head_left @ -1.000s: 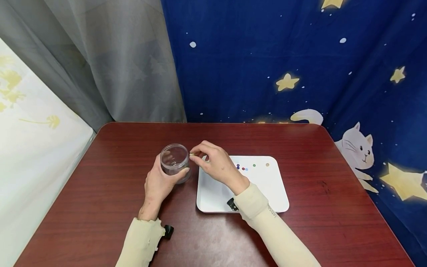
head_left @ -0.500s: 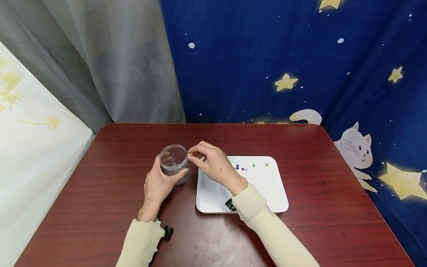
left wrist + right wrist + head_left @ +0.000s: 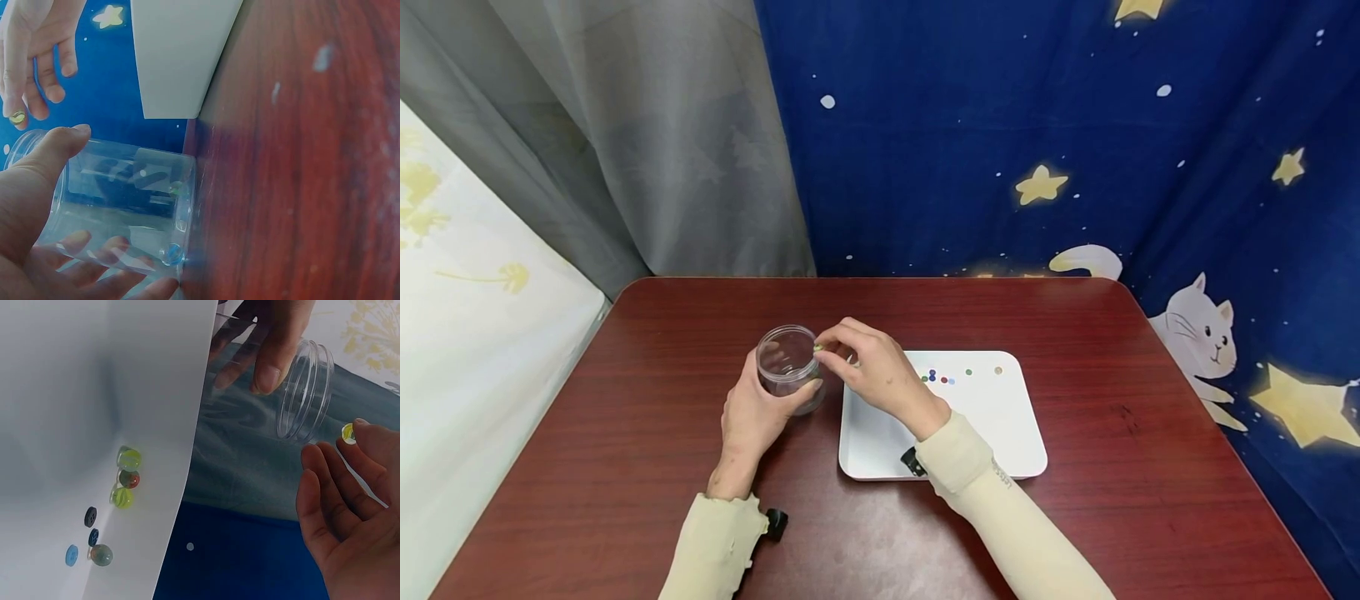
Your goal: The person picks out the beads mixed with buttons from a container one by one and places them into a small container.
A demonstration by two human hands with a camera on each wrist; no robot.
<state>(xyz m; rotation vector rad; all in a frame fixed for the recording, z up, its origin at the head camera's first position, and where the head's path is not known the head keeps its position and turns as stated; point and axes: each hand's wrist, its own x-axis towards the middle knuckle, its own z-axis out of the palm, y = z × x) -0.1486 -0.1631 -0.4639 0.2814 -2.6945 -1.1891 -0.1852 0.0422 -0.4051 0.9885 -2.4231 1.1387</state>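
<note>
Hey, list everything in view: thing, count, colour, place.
Table: one, maroon, centre.
Tray: one, white, on table.
Jar: one, clear, left of tray.
Held marble: one, yellow-green, by jar's mouth.
Jar pieces: two visible, blue, greenish, in jar.
Tray marbles: four visible, yellow-green, reddish, on tray.
Buttons: three identifiable, dark, light blue, on tray.
Other round pieces: two, green, tan, tray's right side.
Curtains: two, grey, starry blue, behind.
Sheet: one, white, far left.
Sleeves: two, cream, in foreground.
Wrist cameras: two, black, by sleeves.
Left hand: one, bare, round jar.
Right hand: one, bare, pinching marble.
</note>
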